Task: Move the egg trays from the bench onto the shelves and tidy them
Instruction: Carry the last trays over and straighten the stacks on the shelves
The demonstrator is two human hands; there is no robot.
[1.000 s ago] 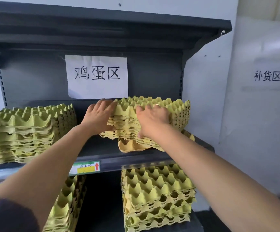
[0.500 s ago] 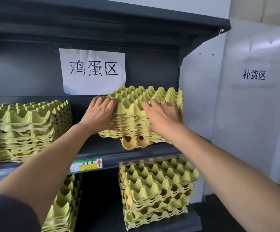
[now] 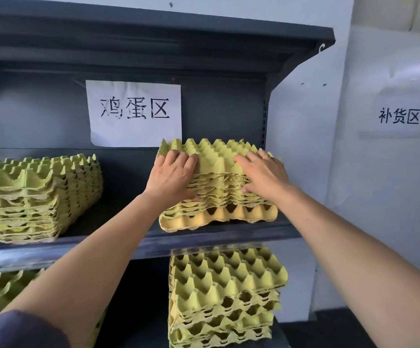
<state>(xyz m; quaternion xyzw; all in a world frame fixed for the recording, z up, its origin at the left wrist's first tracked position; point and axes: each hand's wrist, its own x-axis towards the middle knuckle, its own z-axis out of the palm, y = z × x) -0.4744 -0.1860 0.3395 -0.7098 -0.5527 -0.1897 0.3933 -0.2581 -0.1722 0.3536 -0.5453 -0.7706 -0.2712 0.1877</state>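
- Head view: a white paper sign (image 3: 135, 113) on the shelf unit's back panel reads "鸡蛋区". A second sign (image 3: 399, 116) on the white wall to the right reads "补货区".
- The stack of egg trays (image 3: 219, 187) you are handling sits at the right end of the middle shelf (image 3: 118, 247), peaks up. Its broad front edge runs along the shelf lip.
- The bottom tray (image 3: 216, 218) is a more orange yellow and juts forward and to the left of the trays above it.
- Your left hand (image 3: 172, 175) grips the stack's front left corner, with the fingers curled over the top peaks and the thumb tucked against the layered front.
- Your right hand (image 3: 264, 173) lies released on the top right. Its fingers are spread straight across the peaks and its thumb rests on the front edge.
- Both arms reach forward and up.
- Another tray stack (image 3: 35, 194) stands well apart at the shelf's left end, and a lower stack (image 3: 225, 295) sits on the shelf beneath.
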